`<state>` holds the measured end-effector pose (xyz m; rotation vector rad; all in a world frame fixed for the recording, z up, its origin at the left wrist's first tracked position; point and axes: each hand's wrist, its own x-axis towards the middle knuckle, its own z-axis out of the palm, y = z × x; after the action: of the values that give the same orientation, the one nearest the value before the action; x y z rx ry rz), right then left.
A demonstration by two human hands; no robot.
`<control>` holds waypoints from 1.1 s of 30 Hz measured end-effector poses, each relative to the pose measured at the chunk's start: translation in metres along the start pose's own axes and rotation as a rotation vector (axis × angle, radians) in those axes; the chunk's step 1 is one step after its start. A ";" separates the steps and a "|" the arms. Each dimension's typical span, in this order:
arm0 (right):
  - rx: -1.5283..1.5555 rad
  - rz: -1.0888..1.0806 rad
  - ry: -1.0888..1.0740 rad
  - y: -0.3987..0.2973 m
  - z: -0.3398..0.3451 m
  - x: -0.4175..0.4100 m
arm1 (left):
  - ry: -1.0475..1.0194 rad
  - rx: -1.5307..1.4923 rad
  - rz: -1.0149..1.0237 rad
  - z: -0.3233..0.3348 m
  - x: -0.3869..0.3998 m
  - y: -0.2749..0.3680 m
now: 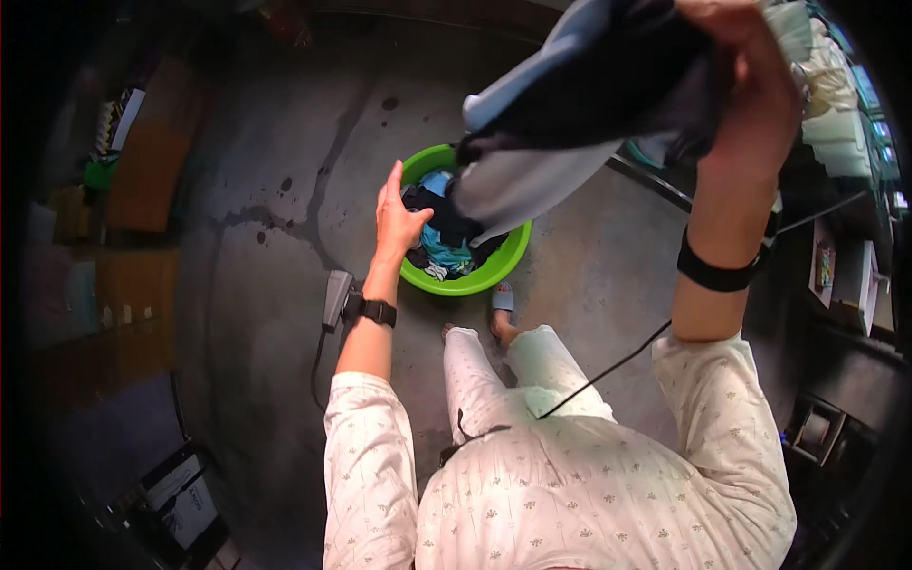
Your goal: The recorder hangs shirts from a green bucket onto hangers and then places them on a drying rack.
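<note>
Up at the top right, my right hand (752, 85) grips a black and pale grey garment (591, 107). The cloth is blurred and hangs down to the left, its lower end in front of the tub. My left hand (402, 222) is held at the left side of the tub, fingers apart and nothing in it; whether it touches the rim cannot be told. Below lies a round green plastic tub (456, 286) on the floor, with black and blue clothes (445, 242) heaped inside. Part of its far rim is hidden behind the hanging cloth.
The concrete floor (278, 320) bears dark stains. Cardboard boxes (135, 306) line the left side. White bags (837, 135) are stacked at the upper right. My slippered foot (503, 299) is close to the tub, and a thin black cable (605, 381) crosses my clothes.
</note>
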<state>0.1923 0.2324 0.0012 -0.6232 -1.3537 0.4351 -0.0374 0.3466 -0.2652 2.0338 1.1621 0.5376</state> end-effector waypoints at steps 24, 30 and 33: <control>-0.622 0.627 -0.297 0.026 -0.014 -0.065 | -0.207 -1.202 -0.180 -0.188 -0.017 0.203; -0.415 0.556 -0.376 0.019 0.044 -0.077 | -0.311 -1.289 -0.066 -0.174 -0.019 0.245; -0.163 0.513 -0.257 0.032 0.033 -0.070 | -0.074 -1.274 0.078 -0.188 -0.017 0.261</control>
<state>0.1495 0.2188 -0.0691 -1.0863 -1.4755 0.8459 -0.0227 0.3173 0.0549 0.9605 0.4273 0.9149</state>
